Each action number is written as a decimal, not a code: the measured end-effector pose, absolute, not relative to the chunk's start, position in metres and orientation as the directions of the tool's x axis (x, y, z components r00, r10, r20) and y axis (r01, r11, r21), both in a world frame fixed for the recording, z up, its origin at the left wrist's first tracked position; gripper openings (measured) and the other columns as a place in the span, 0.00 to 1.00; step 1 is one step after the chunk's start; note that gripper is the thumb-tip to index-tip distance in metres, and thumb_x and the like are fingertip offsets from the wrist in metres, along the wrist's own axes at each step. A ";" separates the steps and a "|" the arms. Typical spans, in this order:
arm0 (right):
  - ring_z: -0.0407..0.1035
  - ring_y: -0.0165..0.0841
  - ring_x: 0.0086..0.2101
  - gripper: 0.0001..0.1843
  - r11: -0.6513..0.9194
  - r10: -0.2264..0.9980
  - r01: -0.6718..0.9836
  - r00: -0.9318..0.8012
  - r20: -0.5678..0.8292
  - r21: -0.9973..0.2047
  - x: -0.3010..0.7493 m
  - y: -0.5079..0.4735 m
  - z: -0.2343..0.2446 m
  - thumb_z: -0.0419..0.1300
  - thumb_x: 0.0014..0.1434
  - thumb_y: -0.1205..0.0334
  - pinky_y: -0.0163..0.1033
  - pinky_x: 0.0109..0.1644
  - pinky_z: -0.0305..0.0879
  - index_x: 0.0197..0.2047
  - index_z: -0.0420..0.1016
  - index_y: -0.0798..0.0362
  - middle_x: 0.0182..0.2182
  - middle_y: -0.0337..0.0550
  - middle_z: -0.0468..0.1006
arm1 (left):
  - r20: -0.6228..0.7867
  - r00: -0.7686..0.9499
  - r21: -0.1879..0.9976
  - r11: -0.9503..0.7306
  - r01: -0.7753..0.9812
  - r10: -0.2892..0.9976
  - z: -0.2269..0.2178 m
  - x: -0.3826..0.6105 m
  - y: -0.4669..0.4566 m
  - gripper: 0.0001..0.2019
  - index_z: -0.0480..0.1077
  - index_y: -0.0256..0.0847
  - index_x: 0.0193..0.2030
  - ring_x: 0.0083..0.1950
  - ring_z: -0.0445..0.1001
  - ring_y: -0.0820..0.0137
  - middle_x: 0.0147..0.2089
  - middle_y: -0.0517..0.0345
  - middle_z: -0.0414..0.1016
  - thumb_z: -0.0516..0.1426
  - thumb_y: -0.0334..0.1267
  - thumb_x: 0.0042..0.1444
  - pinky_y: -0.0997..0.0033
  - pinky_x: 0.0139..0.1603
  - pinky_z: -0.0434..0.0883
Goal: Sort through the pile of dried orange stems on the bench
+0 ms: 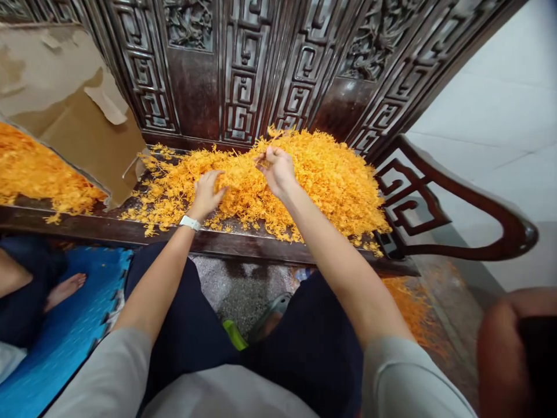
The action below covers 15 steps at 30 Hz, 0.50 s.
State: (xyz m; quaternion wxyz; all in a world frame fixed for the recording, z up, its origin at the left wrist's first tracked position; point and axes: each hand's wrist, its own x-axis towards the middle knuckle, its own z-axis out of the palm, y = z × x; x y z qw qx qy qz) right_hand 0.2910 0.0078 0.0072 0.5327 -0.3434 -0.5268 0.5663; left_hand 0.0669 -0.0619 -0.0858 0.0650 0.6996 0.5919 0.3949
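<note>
A heap of small, branching orange pieces [331, 174], plastic-looking, lies along the dark wooden bench. Over its left, thinner part hovers my left hand [208, 194], fingers curved and apart from the thumb, with nothing visible in it; a white band circles that wrist. My right hand [278, 171] is raised at the middle of the heap, close to its higher right part. Its thumb and fingertips are pinched together. Whatever they grip is too small and blends with the orange behind it.
A torn cardboard box [87, 110] with more orange pieces stands at left on the bench [243, 247]. A carved backrest [195, 87] rises behind; a curved armrest [478, 203] bounds the right. Another person's foot [65, 290] rests on a blue mat [56, 348].
</note>
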 end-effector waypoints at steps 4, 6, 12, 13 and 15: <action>0.75 0.37 0.47 0.21 0.172 0.967 -0.208 -0.150 0.205 -0.963 0.301 0.015 0.024 0.58 0.66 0.39 0.47 0.54 0.72 0.37 0.60 0.47 0.40 0.42 0.74 | 0.540 -0.079 0.490 -0.236 0.839 0.838 -0.077 0.069 -0.058 0.23 0.74 0.43 0.64 0.63 0.69 0.40 0.61 0.41 0.77 0.62 0.38 0.61 0.35 0.68 0.63; 0.74 0.36 0.48 0.23 0.157 0.975 -0.219 -0.119 0.186 -0.963 0.304 0.021 0.030 0.57 0.67 0.36 0.46 0.53 0.73 0.38 0.60 0.47 0.41 0.42 0.74 | 0.546 -0.103 0.494 -0.220 0.841 0.831 -0.077 0.068 -0.058 0.25 0.73 0.42 0.67 0.63 0.69 0.39 0.59 0.40 0.78 0.61 0.36 0.62 0.34 0.68 0.62; 0.75 0.34 0.45 0.17 0.019 0.999 -0.251 -0.027 0.027 -0.968 0.306 0.050 0.035 0.59 0.71 0.45 0.45 0.50 0.76 0.37 0.62 0.48 0.36 0.40 0.75 | 0.572 -0.131 0.525 -0.239 0.817 0.810 -0.073 0.061 -0.065 0.23 0.75 0.53 0.69 0.62 0.68 0.42 0.52 0.43 0.78 0.53 0.39 0.71 0.34 0.69 0.58; 0.75 0.33 0.43 0.16 -0.054 0.999 -0.278 -0.022 -0.050 -0.959 0.305 0.055 0.036 0.59 0.71 0.48 0.44 0.50 0.76 0.37 0.62 0.48 0.35 0.38 0.74 | 0.579 -0.105 0.512 -0.260 0.818 0.809 -0.073 0.060 -0.068 0.22 0.77 0.54 0.66 0.63 0.68 0.44 0.55 0.44 0.78 0.52 0.37 0.70 0.36 0.69 0.58; 0.73 0.30 0.37 0.12 -0.195 0.980 -0.313 -0.029 -0.196 -0.929 0.305 0.060 0.039 0.58 0.72 0.56 0.42 0.49 0.76 0.37 0.62 0.48 0.32 0.35 0.72 | 0.581 -0.013 0.455 -0.312 0.834 0.814 -0.074 0.058 -0.071 0.21 0.81 0.54 0.58 0.64 0.67 0.46 0.62 0.47 0.75 0.51 0.32 0.69 0.38 0.68 0.60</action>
